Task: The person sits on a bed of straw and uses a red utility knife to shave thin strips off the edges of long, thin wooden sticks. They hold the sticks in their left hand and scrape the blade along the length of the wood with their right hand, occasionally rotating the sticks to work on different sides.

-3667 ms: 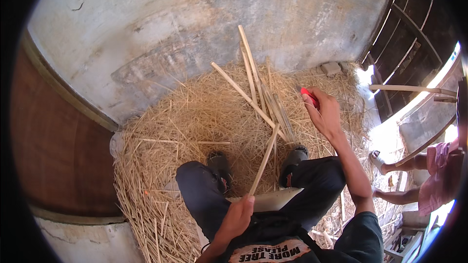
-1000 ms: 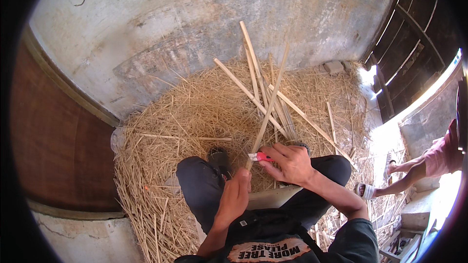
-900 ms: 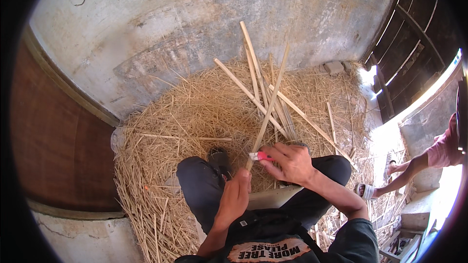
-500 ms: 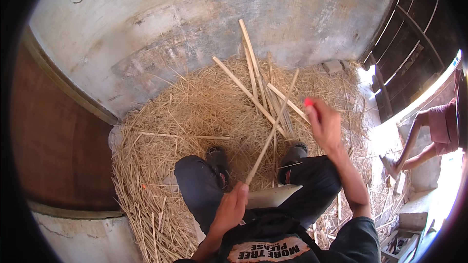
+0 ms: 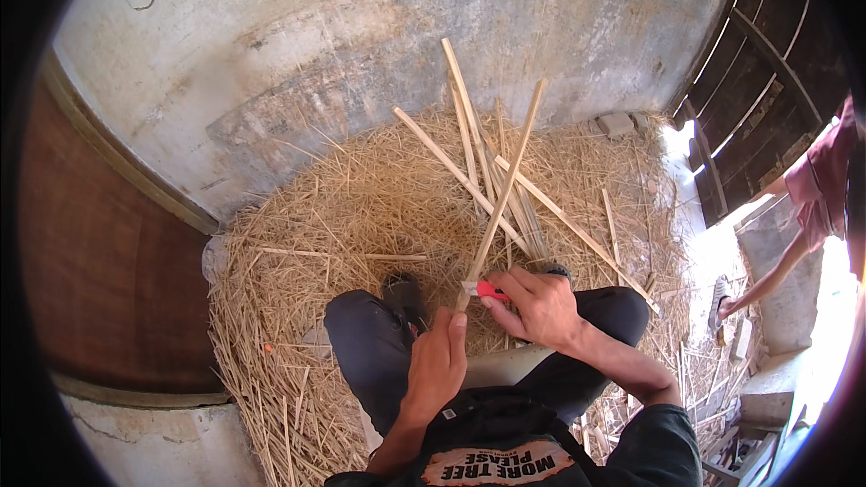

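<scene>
L hand (image 5: 439,359) clenched round near end of a pale wood strip (image 5: 503,191), thumb lying along it. Strip runs up & slightly R from the L fist, crossing over other strips (image 5: 456,175); far end shows against the wall (image 5: 406,18), can't tell if touching. R hand (image 5: 538,305) grasping red-handled knife (image 5: 492,291), blade across strip just beyond L fist; can't tell how deep, if at all, it bites. Hands close tog., not touching AFAICT, both btwn the knees.

Other strips fan out past the R shoe (image 5: 557,270), one lying off to the R. Straw litter (image 5: 361,180) covers most of the floor. Brown panel (image 5: 117,252) far L. Couple of blocks (image 5: 617,125) at wall base, upper R. 2nd person (image 5: 816,185) at R edge, reddish shorts, partly cut off.
</scene>
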Demonstrator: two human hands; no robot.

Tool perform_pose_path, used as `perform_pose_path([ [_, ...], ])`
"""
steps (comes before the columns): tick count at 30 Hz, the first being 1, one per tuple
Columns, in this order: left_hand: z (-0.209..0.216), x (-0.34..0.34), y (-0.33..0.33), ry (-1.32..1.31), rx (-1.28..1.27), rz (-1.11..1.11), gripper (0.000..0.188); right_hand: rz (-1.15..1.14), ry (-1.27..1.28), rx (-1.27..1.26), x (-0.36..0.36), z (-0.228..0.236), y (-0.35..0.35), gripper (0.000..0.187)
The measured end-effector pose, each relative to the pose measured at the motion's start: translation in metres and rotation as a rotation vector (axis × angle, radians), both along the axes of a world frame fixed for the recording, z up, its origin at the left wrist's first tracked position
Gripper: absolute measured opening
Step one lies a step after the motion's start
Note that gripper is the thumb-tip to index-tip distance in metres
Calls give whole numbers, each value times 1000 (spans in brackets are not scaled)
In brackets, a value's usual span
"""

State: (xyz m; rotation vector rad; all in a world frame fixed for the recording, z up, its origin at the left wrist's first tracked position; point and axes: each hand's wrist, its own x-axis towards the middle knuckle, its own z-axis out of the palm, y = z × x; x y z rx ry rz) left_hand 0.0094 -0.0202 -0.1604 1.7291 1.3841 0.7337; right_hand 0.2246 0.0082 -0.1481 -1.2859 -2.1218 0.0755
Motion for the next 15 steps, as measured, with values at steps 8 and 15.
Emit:
perform_pose_path([
  [8,1,0,-3,-2,-1,10,40,-1,-18,43,1,1,5,26],
  [15,-1,-5,-4,1,4,17,39,12,-37,64,1,4,8,25],
])
